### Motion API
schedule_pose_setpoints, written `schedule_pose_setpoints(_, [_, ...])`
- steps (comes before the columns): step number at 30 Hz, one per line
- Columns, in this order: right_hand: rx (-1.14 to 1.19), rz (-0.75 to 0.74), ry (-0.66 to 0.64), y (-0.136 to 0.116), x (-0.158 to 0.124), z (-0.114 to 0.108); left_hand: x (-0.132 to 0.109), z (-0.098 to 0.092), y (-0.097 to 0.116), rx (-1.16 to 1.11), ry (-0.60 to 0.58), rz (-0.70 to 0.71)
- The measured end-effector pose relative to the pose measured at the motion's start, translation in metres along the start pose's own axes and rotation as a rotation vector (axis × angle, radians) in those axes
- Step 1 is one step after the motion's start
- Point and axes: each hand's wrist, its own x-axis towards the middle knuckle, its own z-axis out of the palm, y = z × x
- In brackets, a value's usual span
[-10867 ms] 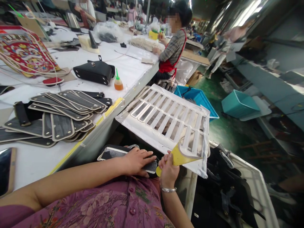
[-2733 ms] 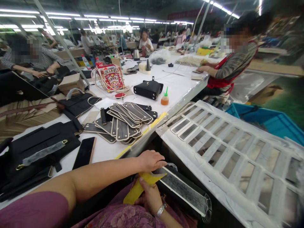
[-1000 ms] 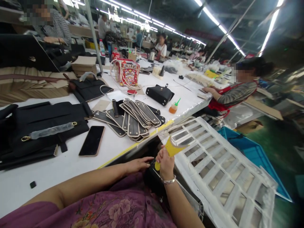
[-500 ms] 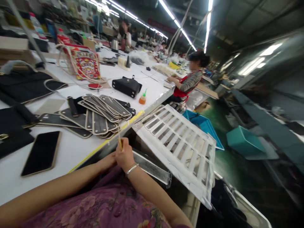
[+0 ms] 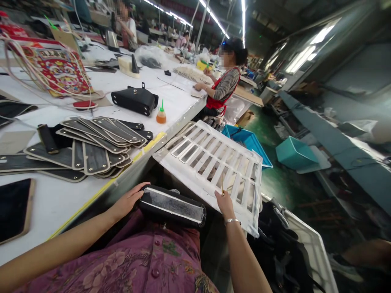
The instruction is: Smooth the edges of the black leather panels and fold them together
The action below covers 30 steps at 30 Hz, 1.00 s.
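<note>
A black panel with a pale border (image 5: 172, 205) lies across my lap. My left hand (image 5: 128, 200) rests on its left end, fingers curled against the edge. My right hand (image 5: 224, 202) is closed on a thin yellow scraper (image 5: 222, 185), seen edge-on, held against the lower rim of a white slotted rack (image 5: 210, 160). The rack leans from the table edge down toward my right. A fan of similar dark panels (image 5: 88, 146) lies on the white table (image 5: 91, 195).
A black handbag (image 5: 134, 99), an orange glue bottle (image 5: 161, 116), an embroidered red bag (image 5: 53, 71) and a phone (image 5: 14, 209) are on the table. A person in a red apron (image 5: 221, 87) sits farther along. Blue bin (image 5: 249, 140), teal bin (image 5: 295, 152), white crate with black goods (image 5: 305, 240) at right.
My right hand has moved right with the scraper, from near my left hand to the rack's lower edge. The view swung right and down; the panel now lies fully exposed on my lap.
</note>
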Motion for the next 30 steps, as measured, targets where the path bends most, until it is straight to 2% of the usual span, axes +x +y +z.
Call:
schedule_pose_setpoints(2, [-0.159, 0.028, 0.023, 0.029, 0.024, 0.001, 0.003, 0.002, 0.0, 0.101, 0.019, 0.016])
schedule_pose_setpoints(5, [-0.305, 0.02, 0.037, 0.058, 0.049, 0.01, 0.003, 0.005, 0.0, 0.279, 0.034, 0.054])
schedule_pose_setpoints(7, [-0.361, -0.004, 0.032, 0.07, 0.061, 0.014, -0.002, 0.011, 0.002, 0.505, 0.083, 0.172])
schedule_pose_setpoints(9, [-0.395, -0.032, 0.014, 0.078, 0.069, 0.015, -0.009, 0.023, 0.01, 0.732, 0.11, 0.356])
schedule_pose_setpoints(12, [-0.406, -0.051, -0.014, 0.086, 0.077, 0.013, -0.013, 0.052, 0.028, 0.9, 0.007, 0.575])
schedule_pose_setpoints(16, [-0.335, -0.042, -0.016, 0.08, 0.077, 0.008, 0.003, 0.1, 0.049, 0.864, -0.226, 0.661])
schedule_pose_setpoints(19, [-0.194, -0.071, -0.032, 0.065, 0.059, 0.007, 0.021, 0.128, 0.052, 0.812, -0.384, 0.692])
schedule_pose_setpoints(21, [-0.052, -0.099, -0.124, 0.055, 0.036, 0.008, 0.029, 0.138, 0.05, 0.798, -0.44, 0.714])
schedule_pose_setpoints(26, [0.382, -0.104, -0.509, 0.039, -0.038, 0.011, 0.034, 0.145, 0.044, 0.79, -0.432, 0.728])
schedule_pose_setpoints(28, [0.649, -0.041, -0.624, 0.033, -0.056, 0.011, 0.035, 0.145, 0.043, 0.819, -0.43, 0.741])
schedule_pose_setpoints(30, [0.818, 0.023, -0.681, 0.027, -0.065, 0.01, 0.036, 0.146, 0.045, 0.873, -0.426, 0.763])
